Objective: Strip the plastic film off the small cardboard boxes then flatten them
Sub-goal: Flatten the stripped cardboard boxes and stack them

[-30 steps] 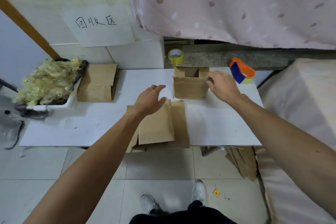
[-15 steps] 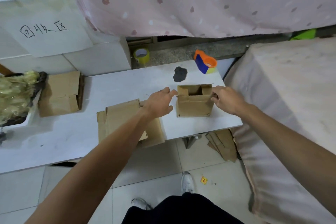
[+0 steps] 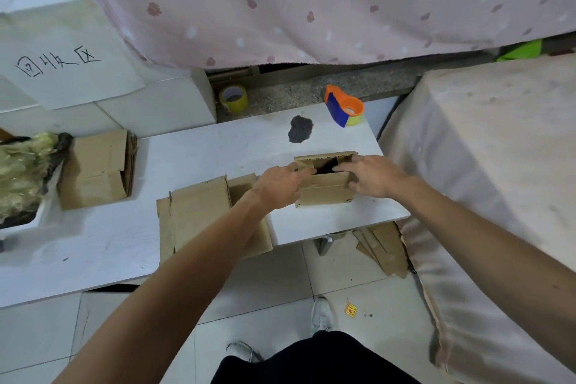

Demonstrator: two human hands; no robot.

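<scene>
On table (image 3: pixel 327 224), left hand (image 3: pixel 277 187) and right hand (image 3: pixel 375 179) fingers, seemingly straight, now enter the box (image 3: pixel 324 195).

Both arms extended forward; left hand (image 3: pixel 279 185) and right hand (image 3: pixel 372 178) held close together, palms down, fingers outstretched.
</scene>
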